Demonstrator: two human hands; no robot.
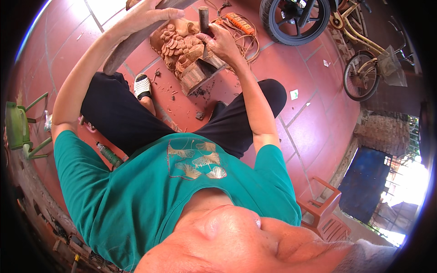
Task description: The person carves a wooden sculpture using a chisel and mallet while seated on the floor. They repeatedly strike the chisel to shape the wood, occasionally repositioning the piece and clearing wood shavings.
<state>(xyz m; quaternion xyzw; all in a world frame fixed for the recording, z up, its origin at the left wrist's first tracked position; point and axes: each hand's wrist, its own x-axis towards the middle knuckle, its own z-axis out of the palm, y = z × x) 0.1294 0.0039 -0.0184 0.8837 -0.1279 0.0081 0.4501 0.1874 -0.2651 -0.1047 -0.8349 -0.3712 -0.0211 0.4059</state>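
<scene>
My right hand (222, 44) is closed around the upright wooden handle of a chisel (203, 19). Its dark blade points down at a carved wooden block (175, 48), which has rounded, scale-like relief and a plain end toward me. At the upper left, my left hand (148, 17) is closed on a long, dark wooden club (122, 58), thumb stretched out. The club slants from beside my knee to the top edge; the fingers are partly cut off there.
Wood chips (200, 115) litter the tiled floor around my sandal (142, 86). An orange power strip (240, 23) with coiled cord lies beyond the block. A motorcycle wheel (296, 20) and a bicycle (363, 75) stand right. Plastic chairs, green (17, 125) and brown (321, 209), flank me; a green power tool (109, 154) lies left.
</scene>
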